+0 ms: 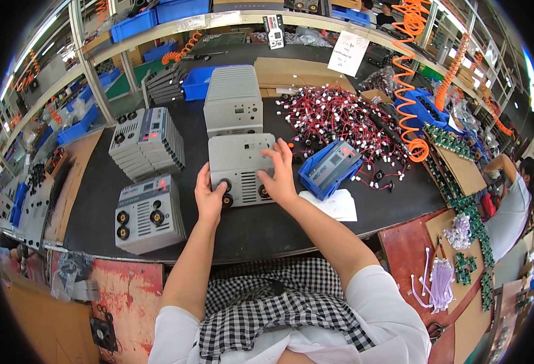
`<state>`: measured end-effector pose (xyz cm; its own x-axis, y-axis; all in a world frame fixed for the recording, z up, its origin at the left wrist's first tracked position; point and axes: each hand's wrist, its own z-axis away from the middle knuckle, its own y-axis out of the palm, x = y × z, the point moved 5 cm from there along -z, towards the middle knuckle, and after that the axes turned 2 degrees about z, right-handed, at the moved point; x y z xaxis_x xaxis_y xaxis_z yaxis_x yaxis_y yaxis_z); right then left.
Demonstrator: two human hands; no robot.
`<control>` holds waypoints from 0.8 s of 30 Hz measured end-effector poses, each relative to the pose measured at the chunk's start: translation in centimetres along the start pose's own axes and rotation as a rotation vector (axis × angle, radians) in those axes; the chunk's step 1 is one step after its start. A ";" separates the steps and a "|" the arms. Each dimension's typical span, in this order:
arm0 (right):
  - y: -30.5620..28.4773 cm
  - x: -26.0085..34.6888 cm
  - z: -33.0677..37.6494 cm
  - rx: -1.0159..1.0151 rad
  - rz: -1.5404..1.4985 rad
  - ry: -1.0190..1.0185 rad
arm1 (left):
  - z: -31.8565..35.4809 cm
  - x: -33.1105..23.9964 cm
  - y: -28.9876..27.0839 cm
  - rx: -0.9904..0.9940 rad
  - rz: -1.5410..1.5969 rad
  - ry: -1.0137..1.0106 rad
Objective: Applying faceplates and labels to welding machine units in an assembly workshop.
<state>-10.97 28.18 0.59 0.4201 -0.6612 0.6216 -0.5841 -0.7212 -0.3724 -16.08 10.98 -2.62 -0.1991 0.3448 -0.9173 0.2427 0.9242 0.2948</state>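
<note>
A light grey metal front panel (pixel 235 159) with vent slots lies on the black bench in front of me. Black round sockets sit along its lower part. My left hand (pixel 208 199) grips its left edge, with the thumb by the lower left black socket (pixel 226 184). My right hand (pixel 282 179) is over its right side, fingers apart, with the thumb near the vent slots and the lower right socket. Just beyond stands a stack of bare grey panels (pixel 233 91). Whether anything small is under my right fingers is hidden.
Stacked panels with sockets and red-lit displays stand left (pixel 148 145) and near left (pixel 148 212). At right are a blue bin (pixel 323 188) holding a labelled panel (pixel 335 165), white paper (pixel 340 206), a heap of red-wired parts (pixel 340 115) and a hanging orange coiled hose (pixel 404 79).
</note>
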 end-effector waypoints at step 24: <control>3.7 -5.9 -7.9 -0.230 -0.399 0.258 | -8.0 -0.6 0.3 -0.066 -0.407 0.371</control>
<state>-21.10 31.02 1.02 0.4735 -0.2510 0.8443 -0.5633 -0.8232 0.0711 -23.53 12.37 0.19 -0.5881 -0.0191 -0.8086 0.0184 0.9991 -0.0369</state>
